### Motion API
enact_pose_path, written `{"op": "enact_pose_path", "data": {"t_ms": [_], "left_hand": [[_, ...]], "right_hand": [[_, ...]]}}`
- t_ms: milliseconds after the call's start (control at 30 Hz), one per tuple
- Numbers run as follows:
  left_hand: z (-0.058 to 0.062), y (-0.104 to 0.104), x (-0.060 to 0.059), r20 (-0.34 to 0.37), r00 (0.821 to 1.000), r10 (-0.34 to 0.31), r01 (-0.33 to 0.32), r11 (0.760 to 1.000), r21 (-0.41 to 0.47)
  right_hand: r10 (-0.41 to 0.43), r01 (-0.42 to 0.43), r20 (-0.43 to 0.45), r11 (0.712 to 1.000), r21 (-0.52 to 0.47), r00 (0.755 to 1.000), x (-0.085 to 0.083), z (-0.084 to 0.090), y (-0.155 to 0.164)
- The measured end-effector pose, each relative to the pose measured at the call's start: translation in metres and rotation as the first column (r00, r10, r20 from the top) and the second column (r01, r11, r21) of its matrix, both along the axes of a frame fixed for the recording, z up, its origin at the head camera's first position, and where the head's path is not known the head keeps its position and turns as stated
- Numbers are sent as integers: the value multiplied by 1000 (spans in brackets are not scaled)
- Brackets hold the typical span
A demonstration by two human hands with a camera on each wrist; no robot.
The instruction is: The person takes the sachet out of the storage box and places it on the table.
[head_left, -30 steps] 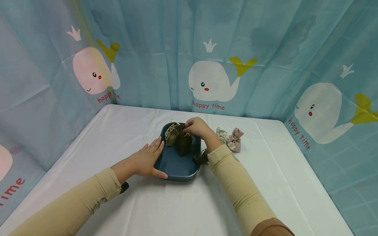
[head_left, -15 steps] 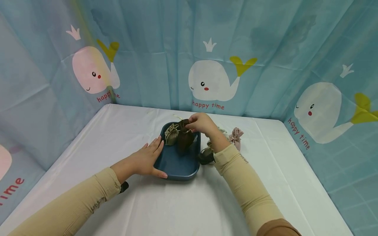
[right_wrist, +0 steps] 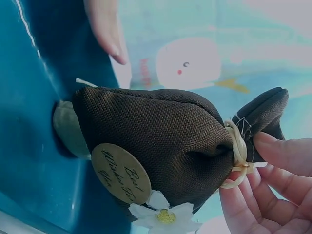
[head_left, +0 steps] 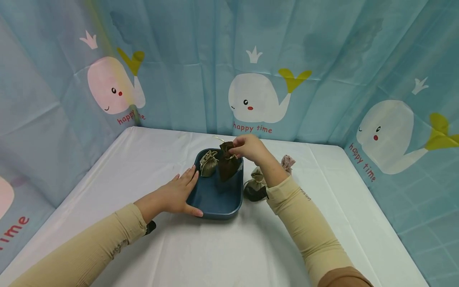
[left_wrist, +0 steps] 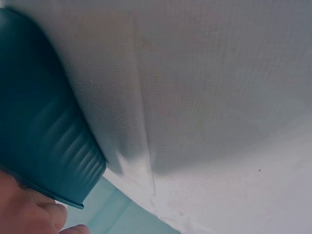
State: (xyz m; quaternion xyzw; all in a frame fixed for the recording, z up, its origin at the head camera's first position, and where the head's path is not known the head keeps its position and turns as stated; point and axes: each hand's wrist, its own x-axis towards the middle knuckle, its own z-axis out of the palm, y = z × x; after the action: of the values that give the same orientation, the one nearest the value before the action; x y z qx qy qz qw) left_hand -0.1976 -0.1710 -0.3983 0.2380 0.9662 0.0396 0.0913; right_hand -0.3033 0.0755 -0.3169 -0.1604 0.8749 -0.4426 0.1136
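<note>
In the head view my right hand (head_left: 252, 150) pinches the gathered neck of a brown drawstring pouch (head_left: 227, 169) and holds it over the far right part of a blue tray (head_left: 215, 204). The right wrist view shows the pouch's cream cord, a round "Best Wishes" label (right_wrist: 122, 173) and a white flower (right_wrist: 165, 214). My left hand (head_left: 178, 195) lies with extended fingers along the tray's left rim, thumb at the near left corner. Inside the tray, at its far left, sits an olive-green drawstring pouch (head_left: 208, 167). The left wrist view has the tray's ribbed outer wall (left_wrist: 58, 131).
Right of the tray stands a beige pouch (head_left: 258, 179), partly behind my right wrist, where a dark camera strap also shows. A pink pouch (head_left: 288, 162) is farther right, half covered by the forearm. White cloth covers the table (head_left: 201, 255); a whale-print curtain (head_left: 186, 79) hangs behind.
My right hand has lifted the brown pouch from beside the olive one, up and to the right. The beige pouch has come into view from behind the wrist. My left hand stays put.
</note>
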Motion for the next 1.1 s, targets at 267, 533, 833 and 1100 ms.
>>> {"op": "enact_pose_path", "data": {"t_ms": [267,533,833,1100], "left_hand": [[1,0,0,-6,1000,-3,3,1000,-9],[1,0,1,1,1000,-1,1,1000,-17],[2,1,1,-2,1000,-3,3,1000,-16],[1,0,1,9,1000,-4,4,1000,-19]], "right_hand": [[-33,34,23,998,-43,999,6,14,10],[-39,39,-19,999,-36,999,14,25,26],[-51,48,-43,997,-65,998,22,35,50],[-61,61,-71,998,-7,996,27,36,75]]}}
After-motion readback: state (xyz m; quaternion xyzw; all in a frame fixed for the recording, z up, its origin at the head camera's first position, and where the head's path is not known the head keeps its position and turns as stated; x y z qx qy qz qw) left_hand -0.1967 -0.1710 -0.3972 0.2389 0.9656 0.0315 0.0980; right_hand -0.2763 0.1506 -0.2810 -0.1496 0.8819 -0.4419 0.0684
